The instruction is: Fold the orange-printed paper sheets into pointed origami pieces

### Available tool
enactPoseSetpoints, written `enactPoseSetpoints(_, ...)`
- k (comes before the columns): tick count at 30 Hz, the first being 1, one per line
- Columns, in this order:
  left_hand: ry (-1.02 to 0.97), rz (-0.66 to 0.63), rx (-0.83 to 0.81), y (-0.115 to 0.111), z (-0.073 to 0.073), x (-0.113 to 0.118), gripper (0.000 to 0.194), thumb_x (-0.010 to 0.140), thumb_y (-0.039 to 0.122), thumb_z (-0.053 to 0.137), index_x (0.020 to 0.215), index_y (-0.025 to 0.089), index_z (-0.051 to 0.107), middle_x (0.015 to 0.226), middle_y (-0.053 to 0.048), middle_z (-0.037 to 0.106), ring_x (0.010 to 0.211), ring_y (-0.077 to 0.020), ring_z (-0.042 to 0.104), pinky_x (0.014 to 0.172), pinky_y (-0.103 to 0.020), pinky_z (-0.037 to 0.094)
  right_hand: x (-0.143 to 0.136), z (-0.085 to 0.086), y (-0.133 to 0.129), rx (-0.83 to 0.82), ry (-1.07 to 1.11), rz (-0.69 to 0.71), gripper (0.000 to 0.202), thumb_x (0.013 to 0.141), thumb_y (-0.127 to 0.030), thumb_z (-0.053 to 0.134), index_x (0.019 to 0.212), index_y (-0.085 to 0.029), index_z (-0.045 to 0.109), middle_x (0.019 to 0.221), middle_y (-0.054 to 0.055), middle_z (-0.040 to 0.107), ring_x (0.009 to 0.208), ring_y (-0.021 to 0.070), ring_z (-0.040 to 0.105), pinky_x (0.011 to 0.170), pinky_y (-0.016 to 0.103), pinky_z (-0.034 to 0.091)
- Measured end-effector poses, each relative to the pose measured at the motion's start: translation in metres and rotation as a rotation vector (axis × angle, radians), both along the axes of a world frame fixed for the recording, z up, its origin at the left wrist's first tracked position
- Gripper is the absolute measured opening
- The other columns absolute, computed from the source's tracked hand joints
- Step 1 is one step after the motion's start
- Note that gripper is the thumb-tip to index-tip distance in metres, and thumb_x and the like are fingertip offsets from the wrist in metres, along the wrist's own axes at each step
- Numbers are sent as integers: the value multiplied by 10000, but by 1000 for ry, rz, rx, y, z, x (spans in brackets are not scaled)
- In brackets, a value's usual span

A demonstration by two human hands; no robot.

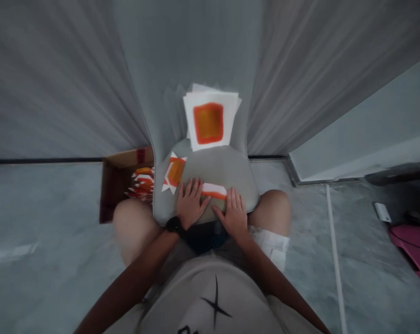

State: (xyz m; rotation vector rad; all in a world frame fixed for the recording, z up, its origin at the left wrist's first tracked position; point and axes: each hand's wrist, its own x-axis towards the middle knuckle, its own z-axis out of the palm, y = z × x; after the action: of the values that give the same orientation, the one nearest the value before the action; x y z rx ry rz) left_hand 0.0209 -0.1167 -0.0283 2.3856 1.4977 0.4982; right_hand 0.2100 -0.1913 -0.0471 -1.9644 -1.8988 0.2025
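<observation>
A narrow white and orange folded paper (214,190) lies on the grey chair seat (210,162) between my hands. My left hand (189,202), with a dark watch at the wrist, rests flat at the paper's left end, fingers stretched forward. At its right end lies my right hand (233,211), palm down, thumb spread. Both hands press on the paper's ends or right beside them; which, I cannot tell. To the left on the seat is an orange and white folded paper piece (175,173) with pointed corners. White sheets with an orange square (208,122) lean against the backrest.
A cardboard box (107,185) with several orange and white folded pieces stands on the floor left of the chair. Grey curtains (57,83) hang behind. At the right are a pink object (413,248) and a small white object (382,212).
</observation>
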Motion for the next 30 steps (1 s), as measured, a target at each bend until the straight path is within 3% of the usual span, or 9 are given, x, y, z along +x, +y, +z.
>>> enactPoseSetpoints(4, 27, 14, 51, -1, -4, 2, 710, 1046, 537, 439, 1657, 185, 354, 1696, -134, 360, 1601, -356, 277, 1316, -608, 82, 3, -3, 0, 37, 24, -2, 791, 1071, -607, 347, 1591, -13, 399, 1626, 285, 431, 1543, 367, 378, 1247, 590, 293)
enactPoseSetpoints(8, 32, 111, 83, -9, -8, 3, 654, 1044, 511, 453, 1635, 235, 408, 1693, -121, 369, 1590, -343, 312, 1314, -599, 158, 3, -8, 7, 128, 67, -17, 557, 1068, -450, 395, 1434, -76, 588, 1521, 265, 560, 1447, 371, 490, 1169, 607, 389)
enactPoseSetpoints(13, 2, 129, 80, -21, -13, -13, 649, 1031, 496, 492, 1617, 225, 436, 1689, -127, 382, 1575, -342, 348, 1301, -565, 263, -8, -1, 28, 107, 203, -107, 299, 954, -338, 576, 1155, -158, 704, 1111, 193, 738, 1076, 367, 673, 946, 531, 540)
enactPoseSetpoints(18, -76, 204, 46, -45, -12, -29, 670, 1026, 469, 516, 1623, 189, 396, 1721, -167, 310, 1603, -364, 271, 1279, -593, 299, -8, 13, 24, 16, 529, 30, 147, 920, -279, 598, 990, -216, 710, 907, 90, 751, 859, 285, 709, 787, 419, 581)
enactPoseSetpoints(22, -360, 390, -23, -70, -5, -28, 739, 1010, 466, 525, 1658, 213, 274, 1722, -167, 303, 1609, -329, 269, 1288, -557, 318, -5, 26, 2, 133, 617, 129, 199, 925, -215, 536, 983, -240, 725, 1011, 86, 753, 1009, 268, 701, 922, 438, 571)
enactPoseSetpoints(24, -578, 510, -155, -81, 3, -25, 700, 1013, 521, 494, 1625, 232, 315, 1659, -168, 416, 1542, -316, 411, 1247, -528, 400, -5, 31, -9, 203, 641, 157, 206, 935, -208, 531, 966, -244, 732, 1076, 93, 747, 1071, 261, 692, 971, 440, 562)
enactPoseSetpoints(26, -830, 599, -419, -88, 14, -23, 651, 1025, 613, 412, 1561, 244, 401, 1549, -172, 550, 1378, -304, 604, 1135, -503, 526, -7, 33, -18, 248, 662, 148, 201, 946, -214, 536, 948, -245, 735, 1105, 98, 741, 1084, 254, 692, 985, 435, 565)
enactPoseSetpoints(28, -1068, 607, -750, -93, 26, -19, 667, 1015, 712, 345, 1448, 236, 524, 1414, -182, 657, 1198, -293, 719, 1011, -480, 606, -10, 32, -26, 274, 677, 99, 199, 945, -212, 538, 942, -240, 736, 1109, 103, 732, 1074, 248, 695, 985, 430, 572)
enactPoseSetpoints(30, -1228, 560, -981, -95, 37, -15, 657, 967, 762, 463, 1295, 219, 634, 1274, -179, 727, 1088, -281, 758, 947, -446, 629, -14, 30, -34, 268, 691, 60, 198, 931, -195, 541, 948, -235, 734, 1104, 104, 723, 1062, 242, 699, 982, 425, 580)
